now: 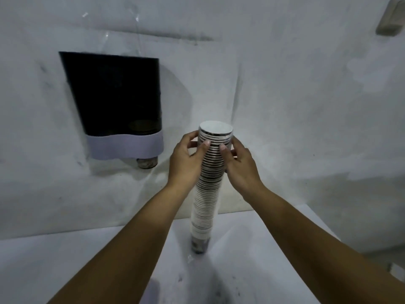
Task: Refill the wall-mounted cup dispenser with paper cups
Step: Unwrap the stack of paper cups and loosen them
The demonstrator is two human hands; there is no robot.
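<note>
A tall stack of nested paper cups [205, 207] stands upright on the white table [65, 260], its top cup showing a white disc. My left hand [186, 159] and my right hand [240, 163] grip the upper part of the stack from either side, thumbs toward me. The wall-mounted cup dispenser [114, 95] hangs on the wall to the left: a dark tinted body with a pale lavender band at its base. One cup [147, 162] pokes out of its bottom right outlet. The dispenser's inside looks dark, and I cannot tell how many cups it holds.
A white, scuffed wall [285, 84] runs behind everything. The table's right edge [324, 224] falls away to a darker floor area. A pale fixture [390, 18] juts from the wall at the top right corner.
</note>
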